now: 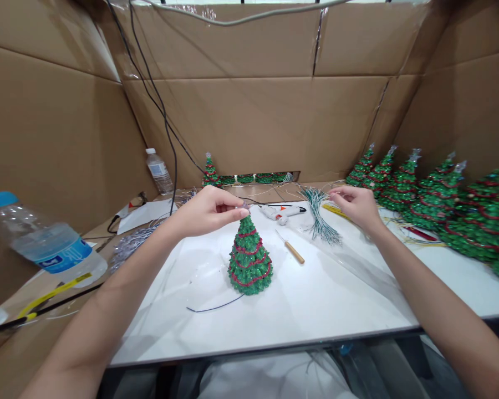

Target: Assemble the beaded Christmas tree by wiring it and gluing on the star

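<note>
A small green tinsel-like Christmas tree with red garland stands upright on the white board. My left hand pinches its tip, where a purplish star-like top shows partly between thumb and fingers. From the tree's base a thin dark blue wire runs out to the left. Beside a bundle of green and white wires, my right hand has its fingertips pressed together; what they hold, if anything, is too small to make out. An awl with a wooden handle lies right of the tree.
Behind the awl lies a white glue gun. Several finished-looking trees line the right side. At left are a large water bottle, a smaller bottle and silvery wires. Cardboard walls enclose the table; black cables hang down.
</note>
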A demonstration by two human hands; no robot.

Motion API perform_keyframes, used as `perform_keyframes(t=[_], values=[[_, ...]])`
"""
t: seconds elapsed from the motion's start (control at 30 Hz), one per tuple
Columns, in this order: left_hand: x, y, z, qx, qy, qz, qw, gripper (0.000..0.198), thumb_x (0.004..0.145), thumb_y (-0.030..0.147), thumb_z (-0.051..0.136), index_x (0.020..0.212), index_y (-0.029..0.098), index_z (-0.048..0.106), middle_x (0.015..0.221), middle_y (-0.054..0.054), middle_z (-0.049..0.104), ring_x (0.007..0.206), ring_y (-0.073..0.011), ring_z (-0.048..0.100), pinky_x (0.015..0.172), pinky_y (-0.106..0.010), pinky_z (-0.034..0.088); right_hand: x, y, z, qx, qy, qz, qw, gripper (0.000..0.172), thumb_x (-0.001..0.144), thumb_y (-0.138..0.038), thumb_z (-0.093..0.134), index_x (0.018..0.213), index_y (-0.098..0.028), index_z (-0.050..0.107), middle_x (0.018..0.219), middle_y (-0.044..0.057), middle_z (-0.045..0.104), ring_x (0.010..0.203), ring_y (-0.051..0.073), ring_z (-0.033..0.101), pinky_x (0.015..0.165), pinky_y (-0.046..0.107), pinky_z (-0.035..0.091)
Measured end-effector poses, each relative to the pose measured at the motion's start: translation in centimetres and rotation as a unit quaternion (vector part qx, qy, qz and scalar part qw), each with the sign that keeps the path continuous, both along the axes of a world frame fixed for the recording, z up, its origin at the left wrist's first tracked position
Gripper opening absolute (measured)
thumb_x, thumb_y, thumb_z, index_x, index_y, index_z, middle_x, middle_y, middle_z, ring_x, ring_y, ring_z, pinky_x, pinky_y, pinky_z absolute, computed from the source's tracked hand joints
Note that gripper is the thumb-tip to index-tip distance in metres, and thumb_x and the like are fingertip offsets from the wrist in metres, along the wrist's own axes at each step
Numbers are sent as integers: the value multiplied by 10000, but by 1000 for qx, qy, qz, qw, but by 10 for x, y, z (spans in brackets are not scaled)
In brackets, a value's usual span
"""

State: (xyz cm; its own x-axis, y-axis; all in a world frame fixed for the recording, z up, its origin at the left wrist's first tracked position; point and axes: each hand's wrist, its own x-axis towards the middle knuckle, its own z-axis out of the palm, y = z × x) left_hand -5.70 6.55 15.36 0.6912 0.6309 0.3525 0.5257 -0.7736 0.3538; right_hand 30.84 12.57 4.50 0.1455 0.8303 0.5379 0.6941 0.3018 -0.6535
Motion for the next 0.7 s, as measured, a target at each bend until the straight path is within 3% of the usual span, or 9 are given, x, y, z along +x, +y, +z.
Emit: perform_keyframes(t=[0.13, 0.27, 0.4, 0.53, 0.6, 0.7], values=[[0, 0, 0, -1, 0, 0, 1000, 303, 895, 373, 578, 710, 144, 648, 594, -24, 588, 567, -139, 542, 482, -240, 344, 7, 0, 4, 16, -102, -78, 992, 404, 852, -397, 494, 1038, -162, 765, 920, 94, 753, 732, 203, 642, 679, 289, 450], [0, 0, 0, 1, 2, -3, 1000, 310, 898, 380, 575, 714, 142, 651, 590, -17, 582, 558, -130, 533, 477, -232, 335, 10, 3, 7, -141, -258, -114, 949, 304, 778, -332, 536, 925, -216, 775, 943, 60, 751, 851, 227, 653, 639, 274, 394], [0, 1, -1, -1, 0, -3, 1000, 319, 898, 386, 574, 713, 139, 654, 594, -19, 585, 553, -127, 527, 471, -230, 326, 13, 7, 2, -273, -322, -70, 904, 174, 689, -295, 603, 729, -201, 744, 814, 60, 729, 758, 199, 641, 583, 257, 346], [0, 1, -1, -3, 0, -4, 1000, 317, 898, 381, 573, 715, 137, 660, 591, -17, 585, 530, -115, 502, 458, -228, 309, 19, 11, -3, -317, -322, -50, 891, 169, 665, -247, 630, 768, -198, 754, 867, 68, 727, 782, 209, 642, 606, 258, 375], [0, 1, -1, -1, -1, -4, 1000, 318, 899, 382, 573, 715, 139, 659, 588, -14, 582, 526, -112, 496, 456, -226, 307, 19, 12, -2, -328, -315, -9, 891, 191, 692, -241, 619, 822, -196, 752, 901, 54, 728, 810, 190, 643, 628, 244, 399], [0, 1, -1, 0, -1, -4, 1000, 319, 902, 384, 574, 717, 139, 659, 590, -14, 582, 531, -113, 499, 458, -225, 308, 15, 10, -1, -363, -301, 77, 879, 156, 727, -293, 618, 745, -183, 726, 770, 33, 712, 697, 143, 621, 588, 221, 407]])
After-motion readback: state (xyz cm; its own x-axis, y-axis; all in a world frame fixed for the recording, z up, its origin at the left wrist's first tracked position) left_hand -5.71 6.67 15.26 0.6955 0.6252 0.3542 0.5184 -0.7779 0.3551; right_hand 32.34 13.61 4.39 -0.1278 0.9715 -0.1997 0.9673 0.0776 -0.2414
